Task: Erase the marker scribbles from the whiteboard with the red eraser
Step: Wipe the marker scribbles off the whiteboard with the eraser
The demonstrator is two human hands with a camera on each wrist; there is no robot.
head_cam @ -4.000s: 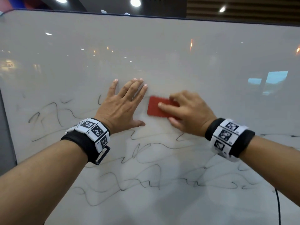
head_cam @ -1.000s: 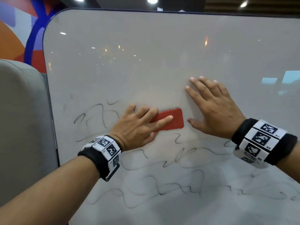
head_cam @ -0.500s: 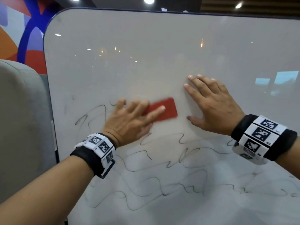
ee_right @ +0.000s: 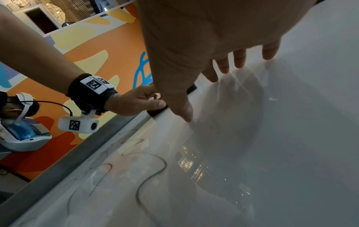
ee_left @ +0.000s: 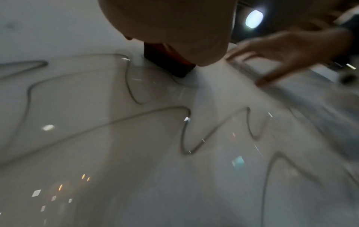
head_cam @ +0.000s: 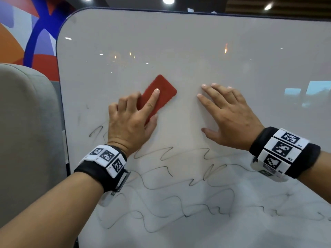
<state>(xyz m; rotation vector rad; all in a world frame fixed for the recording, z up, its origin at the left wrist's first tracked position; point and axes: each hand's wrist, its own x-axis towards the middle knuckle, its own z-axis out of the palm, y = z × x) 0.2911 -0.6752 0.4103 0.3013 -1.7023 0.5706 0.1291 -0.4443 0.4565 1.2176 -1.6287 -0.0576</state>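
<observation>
The red eraser (head_cam: 163, 89) lies tilted on the whiteboard (head_cam: 197, 42), its far end pointing up and right. My left hand (head_cam: 136, 119) grips it, index finger stretched along its top, thumb at its lower edge and the other fingers curled on its left side. In the left wrist view only the eraser's dark lower corner (ee_left: 170, 64) shows under my palm. My right hand (head_cam: 227, 111) rests flat on the board to the eraser's right, fingers spread. Black marker scribbles (head_cam: 179, 185) wind across the board's lower half, below both hands.
The board's rounded left edge (head_cam: 61, 104) is close to my left hand. A grey padded panel (head_cam: 26, 122) stands just left of it, before a colourful wall (head_cam: 35, 42). The upper board is bare and glossy.
Four seconds ago my right hand held the eraser; my left hand holds it now. Over the last second the eraser swung from level to diagonal and slid up. My right hand stayed flat.
</observation>
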